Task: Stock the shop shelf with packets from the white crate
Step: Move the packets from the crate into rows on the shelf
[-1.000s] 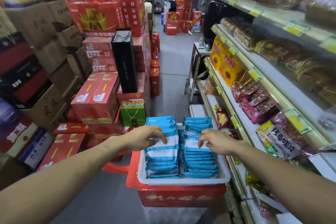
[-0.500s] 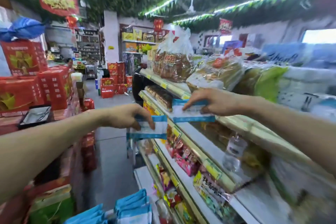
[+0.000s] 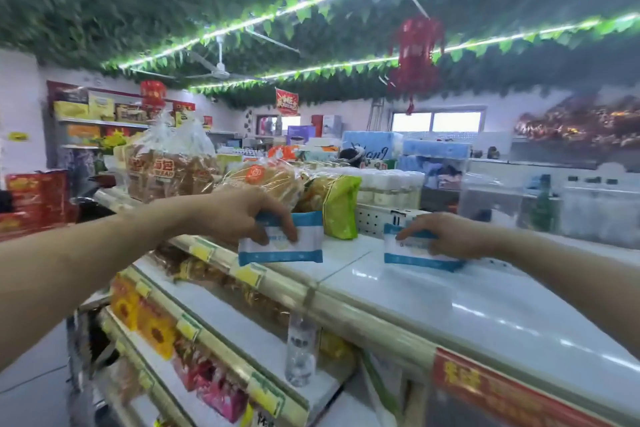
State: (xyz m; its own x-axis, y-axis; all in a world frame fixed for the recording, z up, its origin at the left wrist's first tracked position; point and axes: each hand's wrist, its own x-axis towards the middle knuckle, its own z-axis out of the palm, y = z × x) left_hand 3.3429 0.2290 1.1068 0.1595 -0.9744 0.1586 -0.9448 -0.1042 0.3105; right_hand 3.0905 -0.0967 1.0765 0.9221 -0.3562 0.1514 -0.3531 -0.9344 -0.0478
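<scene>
Head view is showing both my hands at the top shelf [image 3: 502, 315]. My left hand [image 3: 239, 215] is pinching the left packet [image 3: 287, 246] from above, holding it upright near a green bag [image 3: 341, 211], probably so its face is showing. My right hand [image 3: 450, 236] is gripping the right packet [image 3: 412, 255], steadying it on the shelf. The crate is lying out of view.

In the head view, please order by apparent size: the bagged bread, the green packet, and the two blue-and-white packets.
1. bagged bread
2. left packet and right packet: alike, not ranked
3. green packet; it stands farther back, so this is unsure
</scene>
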